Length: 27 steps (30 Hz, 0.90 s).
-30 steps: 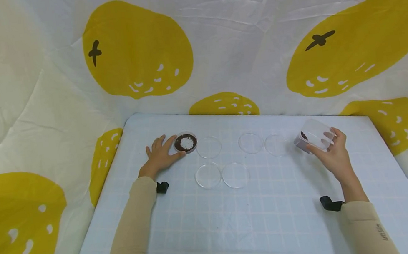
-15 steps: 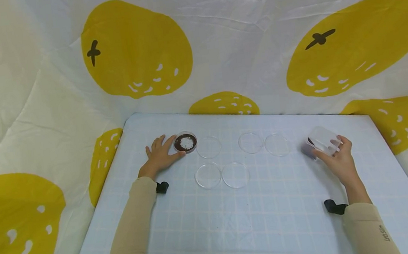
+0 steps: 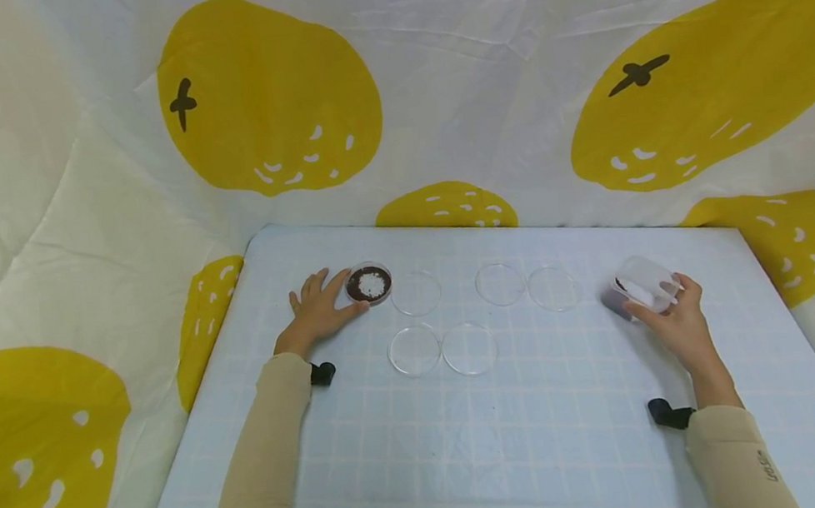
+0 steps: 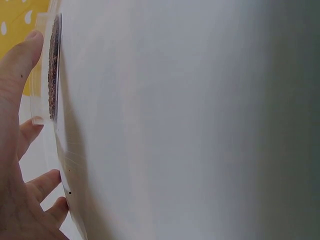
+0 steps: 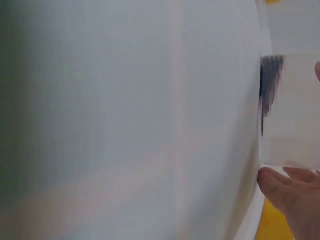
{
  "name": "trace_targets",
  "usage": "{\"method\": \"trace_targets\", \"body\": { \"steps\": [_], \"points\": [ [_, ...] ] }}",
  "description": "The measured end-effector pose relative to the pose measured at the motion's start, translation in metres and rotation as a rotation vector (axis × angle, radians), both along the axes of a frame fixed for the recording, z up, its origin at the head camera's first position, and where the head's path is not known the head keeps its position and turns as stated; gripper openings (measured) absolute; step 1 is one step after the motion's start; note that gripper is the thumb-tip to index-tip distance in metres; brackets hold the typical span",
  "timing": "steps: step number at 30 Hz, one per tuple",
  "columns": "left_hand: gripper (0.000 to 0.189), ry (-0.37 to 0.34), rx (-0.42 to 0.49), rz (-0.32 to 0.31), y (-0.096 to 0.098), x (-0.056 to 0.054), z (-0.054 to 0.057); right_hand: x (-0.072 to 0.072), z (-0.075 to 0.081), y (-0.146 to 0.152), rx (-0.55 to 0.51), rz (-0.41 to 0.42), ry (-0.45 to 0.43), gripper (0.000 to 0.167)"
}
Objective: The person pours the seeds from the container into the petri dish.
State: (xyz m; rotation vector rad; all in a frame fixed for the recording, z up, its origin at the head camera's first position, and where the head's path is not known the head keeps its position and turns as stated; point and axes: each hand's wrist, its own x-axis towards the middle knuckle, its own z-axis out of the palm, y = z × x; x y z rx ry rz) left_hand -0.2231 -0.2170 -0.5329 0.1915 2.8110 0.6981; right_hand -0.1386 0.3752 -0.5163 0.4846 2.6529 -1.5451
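Observation:
A clear petri dish (image 3: 389, 272) at the back left holds dark brown soil (image 3: 355, 293) with white granules (image 3: 371, 285) heaped in the middle. My left hand (image 3: 316, 310) holds its side between thumb and index finger; the other fingers spread out over the tabletop, as the left wrist view also shows. On the right, my right hand (image 3: 681, 325) grips a clear plastic box (image 3: 655, 274), thumb on the near side and fingers at the far right corner. Dark stuff (image 5: 271, 80) lies in one end of that box, seen through its wall in the right wrist view.
Several thin clear round dishes or lids lie between the hands: a pair (image 3: 478, 288) at back centre, one (image 3: 418, 313) beside the filled dish, and two nearer ones (image 3: 472, 373). A cloth with yellow fruit prints (image 3: 268, 94) hangs behind the table (image 3: 477, 464).
My right hand has moved the plastic box rightward and slightly toward me, away from the clear round dishes; it then stays nearly still. My left hand keeps its place at the petri dish.

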Motion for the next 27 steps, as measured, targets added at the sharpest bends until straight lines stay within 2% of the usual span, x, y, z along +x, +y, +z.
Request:
{"method": "trace_targets", "body": {
  "steps": [10, 16, 21, 27],
  "points": [
    [0.094, -0.004, 0.004, -0.003, -0.001, -0.001, -0.001, 0.001, 0.001, 0.001, 0.026, 0.014, -0.017, 0.112],
    [0.094, 0.008, 0.006, -0.004, -0.001, -0.001, -0.002, 0.005, 0.01, 0.002, 0.035, -0.002, -0.029, 0.117],
    [0.094, 0.008, 0.008, -0.002, 0.0, -0.001, -0.002, 0.01, 0.022, 0.0, 0.066, -0.05, 0.008, 0.114],
    [0.093, 0.006, 0.007, 0.003, -0.001, -0.001, -0.001, 0.017, 0.039, -0.018, 0.098, -0.12, 0.1, 0.1]
  ]
}}
